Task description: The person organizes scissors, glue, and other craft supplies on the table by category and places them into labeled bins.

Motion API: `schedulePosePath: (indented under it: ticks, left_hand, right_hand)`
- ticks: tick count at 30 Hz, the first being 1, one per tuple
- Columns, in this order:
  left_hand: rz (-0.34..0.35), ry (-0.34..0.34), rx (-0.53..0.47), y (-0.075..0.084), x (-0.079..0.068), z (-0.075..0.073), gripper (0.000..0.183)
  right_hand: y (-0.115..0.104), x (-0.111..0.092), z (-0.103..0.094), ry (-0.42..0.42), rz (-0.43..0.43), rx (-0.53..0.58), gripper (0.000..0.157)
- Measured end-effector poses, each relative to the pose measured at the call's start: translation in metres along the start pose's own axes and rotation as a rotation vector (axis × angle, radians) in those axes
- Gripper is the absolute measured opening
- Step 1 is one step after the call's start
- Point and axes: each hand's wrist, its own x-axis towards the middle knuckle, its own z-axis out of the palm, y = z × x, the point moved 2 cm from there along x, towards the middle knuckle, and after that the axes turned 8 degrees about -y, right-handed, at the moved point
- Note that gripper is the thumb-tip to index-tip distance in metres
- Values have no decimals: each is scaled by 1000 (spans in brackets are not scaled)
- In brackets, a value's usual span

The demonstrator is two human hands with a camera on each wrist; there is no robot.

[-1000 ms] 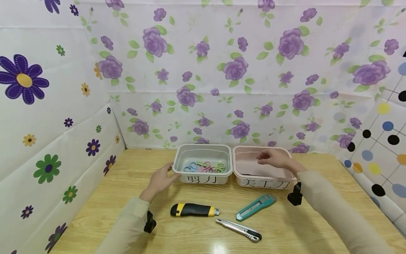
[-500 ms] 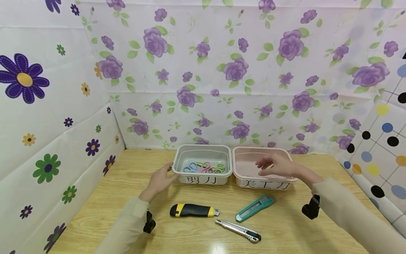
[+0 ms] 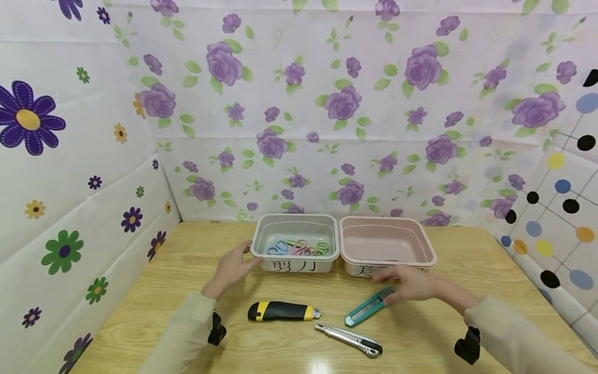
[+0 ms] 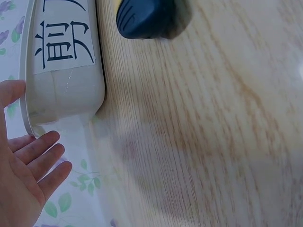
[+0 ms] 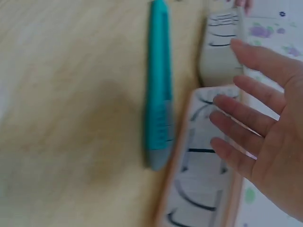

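Observation:
My left hand [image 3: 231, 270] rests at the near left corner of a grey-white bin [image 3: 294, 266], thumb at the front rim and relaxed fingers by its end, as the left wrist view also shows. Several scissors [image 3: 299, 248] with blue, pink and green handles lie inside that bin. Above a teal utility knife [image 3: 366, 310], in front of a pink bin [image 3: 388, 223], hovers my right hand [image 3: 413, 284], its fingers spread and holding nothing. The right wrist view shows the teal knife [image 5: 158, 90] lying on the table apart from the fingers.
On the wooden table [image 3: 261, 348] lie a black-and-yellow utility knife [image 3: 282, 311] and a silver utility knife [image 3: 349, 338]. Both bins carry printed character labels and stand side by side before a floral cloth backdrop [image 3: 299, 104]. Patterned cloth also covers both sides.
My right hand has left the pink bin and come down toward me, over the teal utility knife. My left hand stays at the grey-white bin's corner. The head view has shifted slightly.

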Motion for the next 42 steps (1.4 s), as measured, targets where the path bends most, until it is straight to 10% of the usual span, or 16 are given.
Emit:
schedulePosePath:
  ticks: [22, 42]
  left_hand:
    - [28, 2, 16, -1, 0, 1, 62]
    - [17, 7, 17, 3, 0, -1, 62]
  right_hand:
    - [37, -6, 37, 82, -12, -280, 38]
    - [42, -9, 40, 21, -63, 110, 19]
